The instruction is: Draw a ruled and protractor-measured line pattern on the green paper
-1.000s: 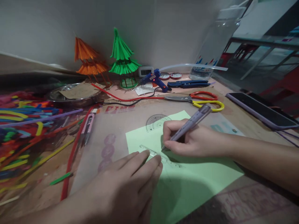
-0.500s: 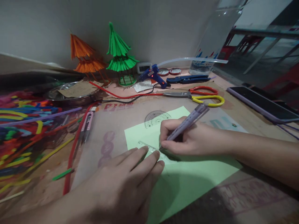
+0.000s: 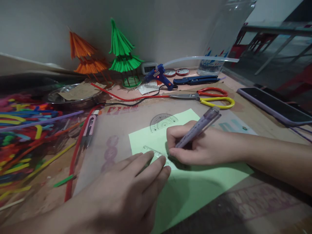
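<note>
A sheet of light green paper (image 3: 204,191) lies on the work surface under both hands. My left hand (image 3: 136,185) rests flat with its fingers stretched out, their tips pressing on a clear ruler (image 3: 152,150) that lies on the paper. Gripped in my right hand (image 3: 202,146) is a purple pen (image 3: 196,130), tilted up to the right. Its tip, hidden behind my fingers, is at the paper close to the ruler. A clear protractor (image 3: 163,123) lies across the paper's upper left edge.
Scissors (image 3: 207,99), a blue glue gun (image 3: 159,76) and a phone (image 3: 273,104) lie beyond and right. Orange (image 3: 84,55) and green (image 3: 124,48) pipe-cleaner towers stand at the wall. At left are loose pipe cleaners (image 3: 21,139), a pink craft knife (image 3: 90,125) and a metal bowl (image 3: 73,100).
My right hand and the pen have shifted very slightly down and to the right along the ruler. The left hand stays on the ruler. The whole view has tilted a little.
</note>
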`<state>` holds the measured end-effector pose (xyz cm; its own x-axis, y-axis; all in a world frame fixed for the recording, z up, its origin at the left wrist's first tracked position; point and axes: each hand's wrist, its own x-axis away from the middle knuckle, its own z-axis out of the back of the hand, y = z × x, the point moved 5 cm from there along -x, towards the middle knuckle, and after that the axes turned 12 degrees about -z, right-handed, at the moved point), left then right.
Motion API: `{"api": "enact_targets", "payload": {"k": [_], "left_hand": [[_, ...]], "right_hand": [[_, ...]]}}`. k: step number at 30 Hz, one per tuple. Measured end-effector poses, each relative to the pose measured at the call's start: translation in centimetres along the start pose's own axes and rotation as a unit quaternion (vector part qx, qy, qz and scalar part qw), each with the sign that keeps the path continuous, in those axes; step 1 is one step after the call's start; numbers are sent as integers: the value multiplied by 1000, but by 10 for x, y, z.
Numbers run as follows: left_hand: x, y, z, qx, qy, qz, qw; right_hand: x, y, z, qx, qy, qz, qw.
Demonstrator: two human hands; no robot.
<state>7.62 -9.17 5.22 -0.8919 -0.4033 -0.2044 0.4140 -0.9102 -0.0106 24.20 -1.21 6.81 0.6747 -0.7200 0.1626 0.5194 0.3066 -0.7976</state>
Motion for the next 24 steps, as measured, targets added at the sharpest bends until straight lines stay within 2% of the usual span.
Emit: {"api": "enact_targets", "payload": {"k": [5,9,12,15,19,24], "left_hand": [[6,2,-2,4,-41,-12,999],[7,1,0,1,-36,-21,999],[5,-1,-2,12,-37,-32,999],[5,-2,-2,14,-21,-33,999],[7,-1,-2,11,-11,-51,999],[6,-3,0,76,-44,-51,995]], "right_hand": [[1,0,2,-7,-25,-17,1000],[3,-1,4,-22,-25,-30,999],[8,-3,6,-113,-26,-35,993],[13,-2,2,-194,-73,-43,977],[18,-2,-2,-178,-104,-21,978],[16,-2,-5,-179,-111,-33,977]]}}
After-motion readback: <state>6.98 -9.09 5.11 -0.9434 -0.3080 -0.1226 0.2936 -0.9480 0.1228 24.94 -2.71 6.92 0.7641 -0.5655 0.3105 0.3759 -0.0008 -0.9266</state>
